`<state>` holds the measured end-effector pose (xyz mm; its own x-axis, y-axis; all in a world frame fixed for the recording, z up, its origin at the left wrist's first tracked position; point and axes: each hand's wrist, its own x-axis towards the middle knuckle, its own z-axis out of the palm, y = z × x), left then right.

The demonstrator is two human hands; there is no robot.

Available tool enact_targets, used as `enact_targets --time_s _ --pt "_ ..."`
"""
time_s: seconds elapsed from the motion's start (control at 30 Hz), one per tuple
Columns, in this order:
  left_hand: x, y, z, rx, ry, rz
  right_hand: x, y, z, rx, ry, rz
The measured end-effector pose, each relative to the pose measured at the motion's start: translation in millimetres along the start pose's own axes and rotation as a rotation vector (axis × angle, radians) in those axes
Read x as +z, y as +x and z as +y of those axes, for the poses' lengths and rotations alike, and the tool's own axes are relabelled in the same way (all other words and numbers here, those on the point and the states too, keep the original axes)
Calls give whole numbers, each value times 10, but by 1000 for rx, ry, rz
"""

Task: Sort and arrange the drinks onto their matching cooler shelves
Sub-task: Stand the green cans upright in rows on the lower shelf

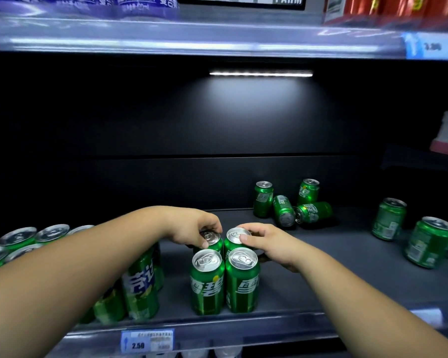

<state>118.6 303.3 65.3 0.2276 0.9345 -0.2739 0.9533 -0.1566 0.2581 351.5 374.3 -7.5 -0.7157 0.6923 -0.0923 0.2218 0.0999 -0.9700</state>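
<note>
Head view: a dark cooler shelf fills most of the frame, lit by a light strip under the shelf above. Both bare forearms reach in from the bottom corners. A block of upright green cans stands at the left front, partly hidden behind the left arm. Near the middle front four green cans stand upright in a tight square: front-left can, front-right can, and two behind. The left hand has its fingertips closed on the rim of the back-left can; the right hand pinches the top of the back-right can. Farther back lie four loose cans, two upright and two tipped over. Two more cans stand at the right. A price tag reading 2.50 sits on the front rail.
</note>
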Motion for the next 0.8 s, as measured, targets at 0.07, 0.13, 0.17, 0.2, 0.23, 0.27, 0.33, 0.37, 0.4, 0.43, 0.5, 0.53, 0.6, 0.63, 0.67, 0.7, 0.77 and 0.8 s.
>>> enact_targets --time_s 0.07,0.13,0.17,0.2,0.23,0.27,0.33,0.37,0.4,0.43,0.5,0.53,0.6,0.63,0.67,0.7,0.77,0.8 --pt "-7 1 10 -1 23 0 5 -3 0 1 -2 3" --pt "-14 -3 20 -1 42 -2 0 3 11 4 -2 4" --pt "-13 -4 16 -5 36 0 -2 4 14 7 -5 10" --pt "-11 -12 22 -14 23 -2 -2 7 13 9 -10 17" --pt "-3 -11 20 -19 6 -1 0 9 10 9 -11 21" --pt "4 -10 18 -25 -12 -3 5 14 8 8 -11 22" --pt "2 -3 26 -29 -47 -10 9 19 11 1 -20 26" --pt "-8 5 33 -28 -56 -15 8 24 25 -4 -21 32" --pt "-20 11 52 -26 -58 -19 7 25 30 -13 -18 40" --pt "-31 25 68 -24 -62 -12 -1 27 42 -23 -21 57" --pt "-43 60 111 -27 -64 41 -31 26 51 -47 -36 116" --pt "-45 84 135 -31 -51 88 -50 23 43 -62 -35 152" --pt "-53 144 191 -35 -37 185 -106 9 32 -99 -20 225" --pt "-63 181 221 -31 -45 222 -148 -1 30 -116 -25 263" --pt "-74 229 251 -24 -63 256 -210 3 49 -130 -41 305" --pt "-89 281 286 -14 -89 286 -283 5 74 -140 -53 345" --pt "-115 405 364 4 -128 347 -452 19 133 -163 -70 420" --pt "-129 478 405 9 -137 372 -542 33 163 -171 -70 460"
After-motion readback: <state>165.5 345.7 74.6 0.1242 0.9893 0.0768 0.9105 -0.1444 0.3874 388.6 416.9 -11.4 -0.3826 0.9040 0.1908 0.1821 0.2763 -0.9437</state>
